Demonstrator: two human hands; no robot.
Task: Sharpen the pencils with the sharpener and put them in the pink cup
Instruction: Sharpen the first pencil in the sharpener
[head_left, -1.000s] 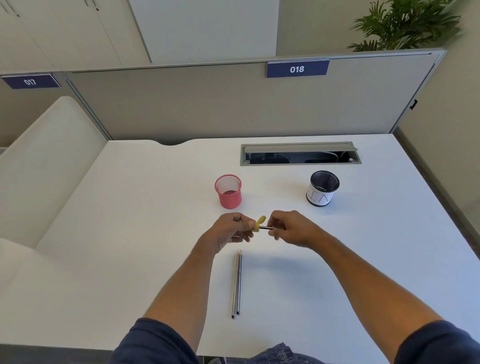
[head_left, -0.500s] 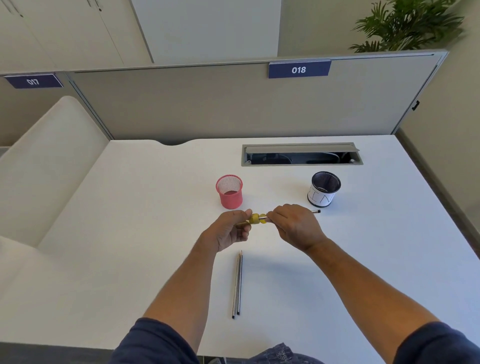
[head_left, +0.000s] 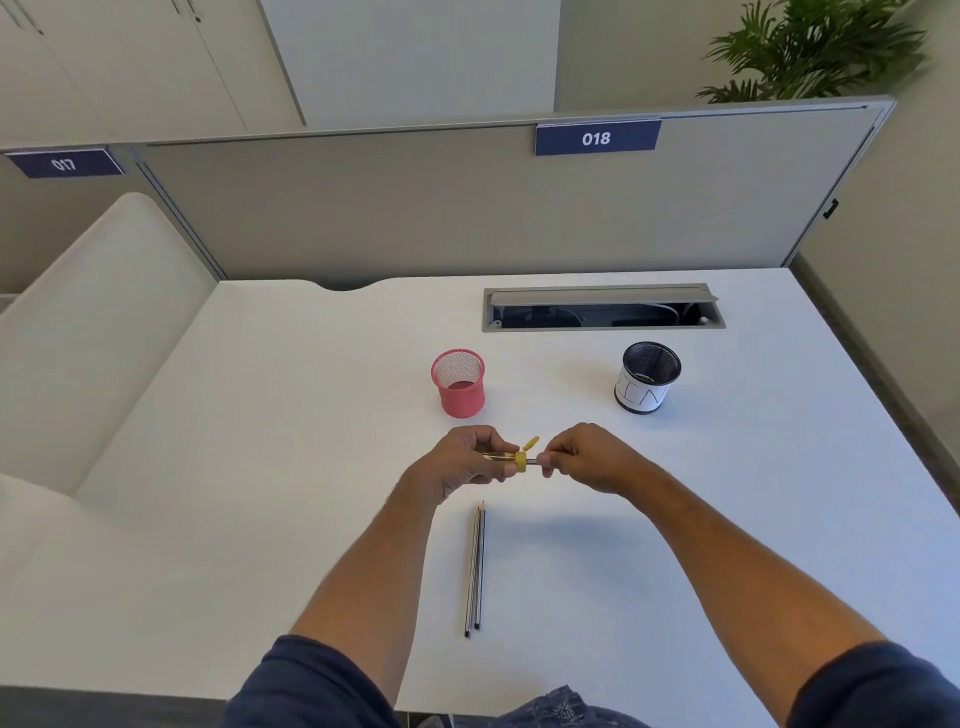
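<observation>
Now the right hand (head_left: 587, 460) has rolled back, twisting the pencil (head_left: 532, 461) inside the yellow sharpener (head_left: 521, 462) gripped by the left hand (head_left: 462, 462): sharpening continues.

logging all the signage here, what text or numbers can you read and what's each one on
"018": white digits on a blue plate on the top edge of the partition behind the desk.
"017": white digits on a blue plate on the neighbouring partition, far left.
"BIN": hand-drawn on the white band round the black mesh cup; the first letter is partly turned away.
Nothing readable on the pink cup.
</observation>
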